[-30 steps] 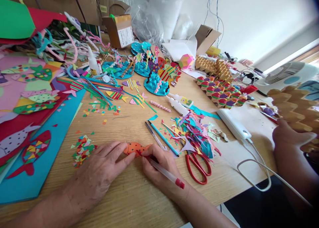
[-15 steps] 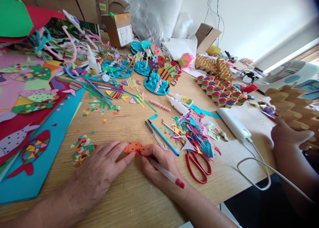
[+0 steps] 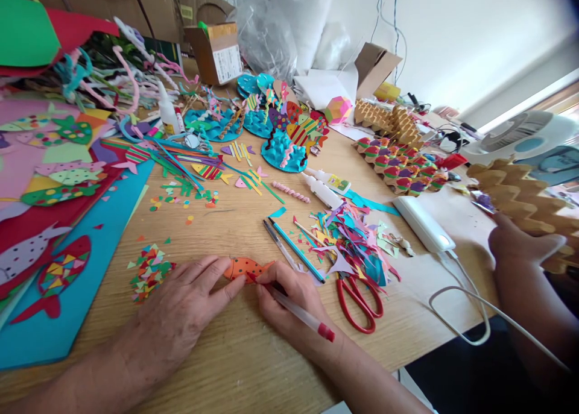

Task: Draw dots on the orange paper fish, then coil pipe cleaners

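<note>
If the spread left hand (image 3: 190, 296) slips, orange fish (image 3: 245, 268) could skew | right hand (image 3: 295, 284) pinches red pen (image 3: 302, 313) | stray ink possible

L hand (image 3: 190, 296) palm-down, fairly flat; R hand (image 3: 292, 299) v. near, w/ fingers (image 3: 275, 272) in tight pinch

One pair of red-handled scissors (image 3: 358, 308); left of it, one red-capped pen (image 3: 301, 313), one blue pen (image 3: 297, 250), one clear pen (image 3: 279, 243) — three in all — and one spotted orange paper fish (image 3: 241, 268). Beyond the scissors, three white glue bottles (image 3: 324, 191); right of the scissors, one white power bank (image 3: 423, 224).
</note>
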